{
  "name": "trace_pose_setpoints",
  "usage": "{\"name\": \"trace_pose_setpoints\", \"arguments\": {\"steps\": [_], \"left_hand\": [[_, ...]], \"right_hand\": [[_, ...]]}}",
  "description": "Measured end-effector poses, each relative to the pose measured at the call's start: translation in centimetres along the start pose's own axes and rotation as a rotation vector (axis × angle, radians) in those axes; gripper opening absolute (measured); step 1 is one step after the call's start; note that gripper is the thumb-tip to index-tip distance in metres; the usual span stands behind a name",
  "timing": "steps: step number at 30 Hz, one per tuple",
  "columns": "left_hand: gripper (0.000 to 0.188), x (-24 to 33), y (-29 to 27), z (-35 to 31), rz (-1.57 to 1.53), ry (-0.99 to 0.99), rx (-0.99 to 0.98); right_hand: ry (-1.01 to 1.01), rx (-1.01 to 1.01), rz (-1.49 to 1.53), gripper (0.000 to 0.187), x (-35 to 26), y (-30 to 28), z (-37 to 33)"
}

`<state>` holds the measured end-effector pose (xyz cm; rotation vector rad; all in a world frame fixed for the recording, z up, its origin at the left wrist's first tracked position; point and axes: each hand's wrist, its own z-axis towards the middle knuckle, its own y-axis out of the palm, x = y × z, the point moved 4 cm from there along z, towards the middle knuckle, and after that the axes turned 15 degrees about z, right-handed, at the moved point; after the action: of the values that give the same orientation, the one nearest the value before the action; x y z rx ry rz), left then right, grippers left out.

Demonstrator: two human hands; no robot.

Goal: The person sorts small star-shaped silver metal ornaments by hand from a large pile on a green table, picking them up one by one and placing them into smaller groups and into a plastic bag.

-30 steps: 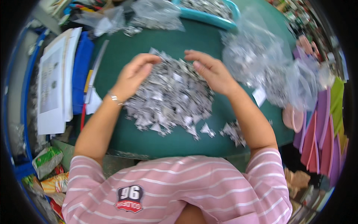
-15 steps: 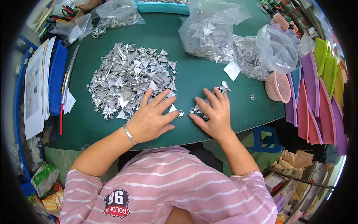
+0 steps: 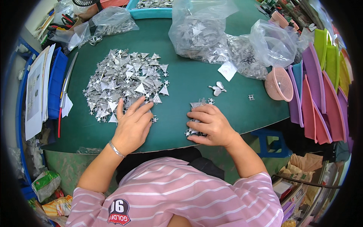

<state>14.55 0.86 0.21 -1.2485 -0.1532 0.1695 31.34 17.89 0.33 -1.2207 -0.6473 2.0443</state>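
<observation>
A heap of silver metal charms (image 3: pixel 124 81), triangles with small star ends, covers the left part of the green table. At its near edge lies my left hand (image 3: pixel 132 126), fingers spread and touching the pieces. A smaller cluster of similar charms (image 3: pixel 194 130) lies at the right near the front edge. Over it rests my right hand (image 3: pixel 213 126), its fingers apart and bent across the pieces, hiding some of them. Beyond that hand sits a silver petal-shaped piece (image 3: pixel 217 89). Neither hand is lifting anything that I can see.
Clear plastic bags of metal parts (image 3: pixel 200 38) stand at the back. A pink basket (image 3: pixel 279 85) is at the right, beside stacked coloured trays (image 3: pixel 310 102). A blue bin (image 3: pixel 56 81) and scissors-like long tool (image 3: pixel 70 75) lie left. A teal tray (image 3: pixel 151 14) is at the far edge.
My left hand has drawn left along the heap's near edge. My right hand has come nearer to me over the small cluster, leaving the petal-shaped piece uncovered. The view has shifted slightly.
</observation>
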Motion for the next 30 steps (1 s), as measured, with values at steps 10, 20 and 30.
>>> {"name": "trace_pose_setpoints", "arguments": {"steps": [10,20,30], "left_hand": [[0.021,1.0,-0.9,-4.1,-0.114,-0.294,0.216],[0.014,0.5,-0.7,-4.2,-0.203,-0.356,0.231],[0.016,0.1,-0.6,-4.4,-0.247,-0.369,0.221]], "right_hand": [[0.309,0.479,-0.051,0.022,5.2,-6.1,-1.7],[0.441,0.383,-0.246,0.023,9.2,-6.3,-0.5],[0.282,0.041,-0.097,0.047,1.5,-2.9,1.6]]}}
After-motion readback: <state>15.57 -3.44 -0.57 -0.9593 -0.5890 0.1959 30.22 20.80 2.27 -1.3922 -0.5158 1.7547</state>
